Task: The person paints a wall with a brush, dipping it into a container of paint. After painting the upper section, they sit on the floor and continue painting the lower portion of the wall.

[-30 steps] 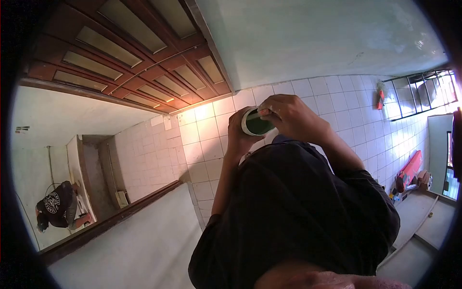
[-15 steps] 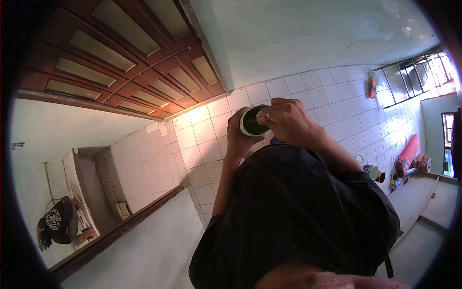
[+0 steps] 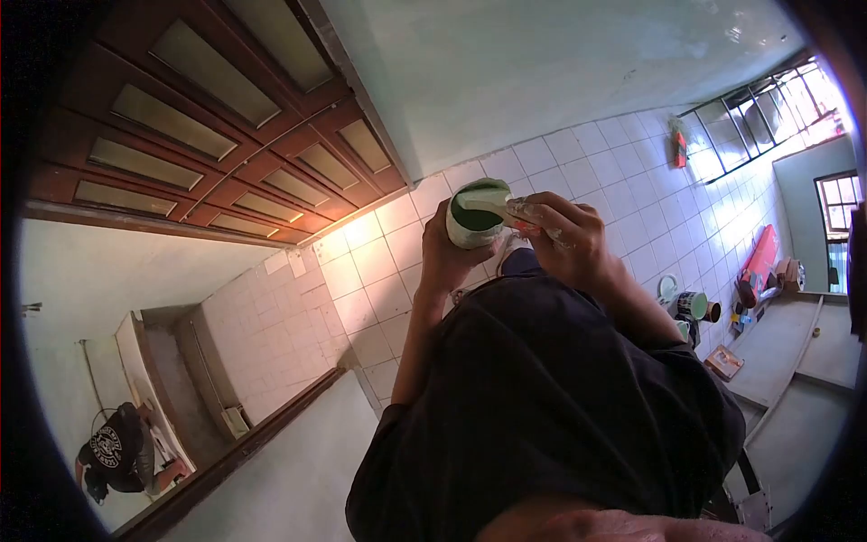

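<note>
My left hand [image 3: 444, 257] is wrapped round a small paint-smeared cup [image 3: 471, 238] with green paint [image 3: 473, 218] inside. Pinched in my right hand [image 3: 571, 239] is a paintbrush [image 3: 488, 200], its bristles coated pale green and lying over the cup's mouth. White-green smears mark the fingers of that hand. Both hands are in front of my dark shirt, above the tiled floor. Part of the brush handle is hidden by my right fingers.
A brown panelled door [image 3: 262, 154] stands at upper left beside a pale green wall [image 3: 542, 63]. Paint cans [image 3: 693, 305] and a red object [image 3: 759, 262] are on the floor at right. A person in a dark shirt [image 3: 113, 447] is beyond the low wall at lower left.
The brush has come up out of the cup, and its green bristles now show at the mouth. My right hand has shifted slightly right and down. The view has turned a little.
</note>
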Available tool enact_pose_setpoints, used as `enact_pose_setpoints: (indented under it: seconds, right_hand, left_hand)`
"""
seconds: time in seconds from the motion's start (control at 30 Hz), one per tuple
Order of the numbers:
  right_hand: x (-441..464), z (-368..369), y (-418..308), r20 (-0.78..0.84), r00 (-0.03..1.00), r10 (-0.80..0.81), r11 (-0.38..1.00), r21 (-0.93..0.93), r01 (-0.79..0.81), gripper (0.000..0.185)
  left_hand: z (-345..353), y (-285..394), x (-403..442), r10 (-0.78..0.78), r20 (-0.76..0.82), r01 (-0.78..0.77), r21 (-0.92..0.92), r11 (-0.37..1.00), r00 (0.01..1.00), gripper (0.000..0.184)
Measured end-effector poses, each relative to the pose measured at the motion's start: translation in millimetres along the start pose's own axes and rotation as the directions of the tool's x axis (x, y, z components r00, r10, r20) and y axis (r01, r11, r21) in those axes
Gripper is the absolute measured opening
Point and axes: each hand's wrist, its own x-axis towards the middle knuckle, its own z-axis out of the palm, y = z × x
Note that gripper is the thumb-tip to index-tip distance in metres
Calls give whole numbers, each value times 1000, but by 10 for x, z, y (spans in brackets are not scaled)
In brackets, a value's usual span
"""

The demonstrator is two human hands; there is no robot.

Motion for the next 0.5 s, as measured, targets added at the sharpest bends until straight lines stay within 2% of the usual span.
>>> enact_pose_setpoints:
  seconds: [0.23,0.5]
  right_hand:
    - [-133,70,44,-52,997,-50,998,-27,49,33]
    - [-211,120,74,-63,997,-45,998,-38,43,32]
  left_hand:
    - [60,-7,20,12,44,-11,-25,1000,999,70]
    - [93,-28,9,-4,44,4,-21,1000,999,70]
